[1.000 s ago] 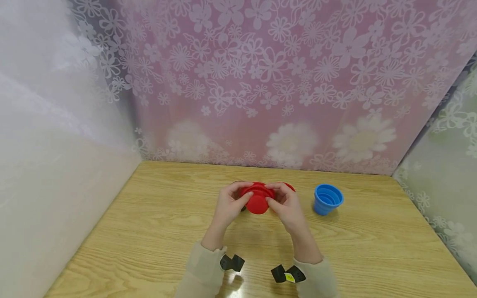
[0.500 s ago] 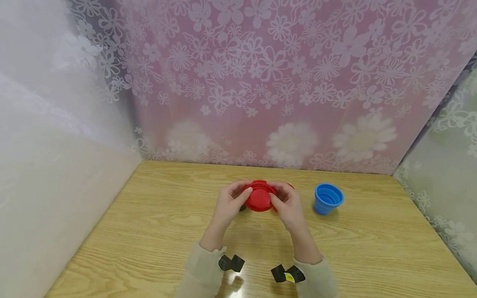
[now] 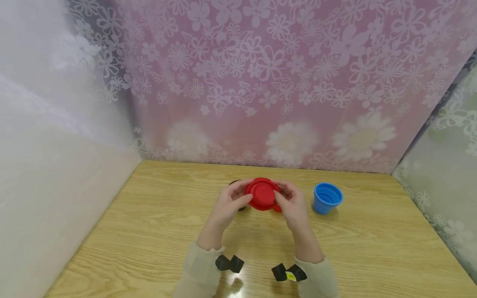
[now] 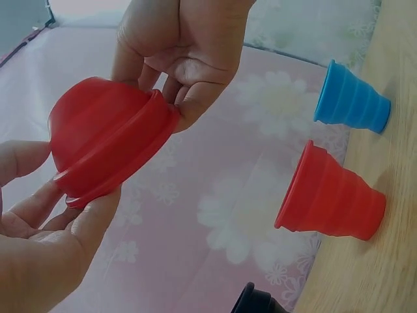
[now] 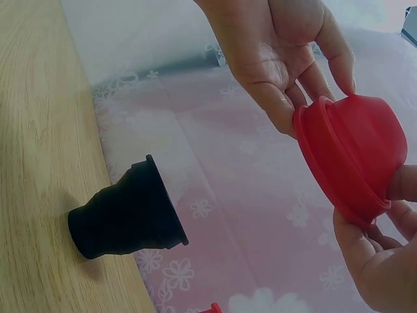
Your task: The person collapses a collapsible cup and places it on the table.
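A red collapsible cup (image 3: 263,194) is held up between both hands, its base facing the head camera. It is folded partly flat, as the left wrist view shows in the squat red body (image 4: 104,137). My left hand (image 3: 228,203) grips its left side, thumb near the base and fingers at the rim. On the opposite side my right hand (image 3: 294,205) grips it the same way. Behind the hands stand a second red cup (image 4: 335,195), extended, and a black cup (image 5: 127,212), also extended. In the head view both are mostly hidden.
A blue collapsible cup (image 3: 327,198) stands extended on the wooden table (image 3: 149,231), right of the hands. A pink flowered curtain (image 3: 238,82) hangs along the table's back edge, with pale sheets at both sides.
The held red cup has gone from a taller shape to a flatter one, its base pushed towards the rim. It has tilted and shifted slightly right. Both hands still grip it.
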Demonstrator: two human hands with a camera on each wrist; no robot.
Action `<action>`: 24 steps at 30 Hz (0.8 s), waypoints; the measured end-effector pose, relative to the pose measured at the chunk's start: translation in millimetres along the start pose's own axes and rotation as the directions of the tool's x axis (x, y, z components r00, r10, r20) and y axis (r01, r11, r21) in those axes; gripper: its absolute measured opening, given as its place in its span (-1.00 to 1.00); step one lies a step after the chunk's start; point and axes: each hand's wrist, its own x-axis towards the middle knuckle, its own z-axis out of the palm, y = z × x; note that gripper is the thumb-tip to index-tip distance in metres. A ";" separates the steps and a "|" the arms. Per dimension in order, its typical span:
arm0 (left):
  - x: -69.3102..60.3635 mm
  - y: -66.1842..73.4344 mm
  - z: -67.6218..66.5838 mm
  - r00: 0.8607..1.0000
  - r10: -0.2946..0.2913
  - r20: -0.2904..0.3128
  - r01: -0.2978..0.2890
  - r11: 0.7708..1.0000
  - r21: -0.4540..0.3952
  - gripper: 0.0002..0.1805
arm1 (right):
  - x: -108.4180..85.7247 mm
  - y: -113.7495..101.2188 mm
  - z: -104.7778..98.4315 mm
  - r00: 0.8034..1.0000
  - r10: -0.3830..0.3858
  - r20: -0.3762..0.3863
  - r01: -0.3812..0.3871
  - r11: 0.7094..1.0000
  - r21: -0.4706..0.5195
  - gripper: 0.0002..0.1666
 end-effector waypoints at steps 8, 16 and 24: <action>0.9 1.0 3.8 0.999 0.022 -0.043 -0.020 0.999 0.040 -0.60 | -0.1 -1.5 0.9 1.000 0.019 0.000 -0.019 1.000 -0.004 -0.67; 1.0 -0.2 6.1 0.995 0.042 -0.087 -0.036 0.996 0.077 -0.61 | -1.4 -2.6 1.9 0.999 0.019 0.031 -0.019 1.000 -0.013 -0.66; 1.0 -0.7 7.0 0.988 0.050 -0.147 -0.036 0.995 0.093 -0.62 | -1.9 -1.2 1.7 0.997 -0.003 0.074 0.003 1.000 0.000 -0.66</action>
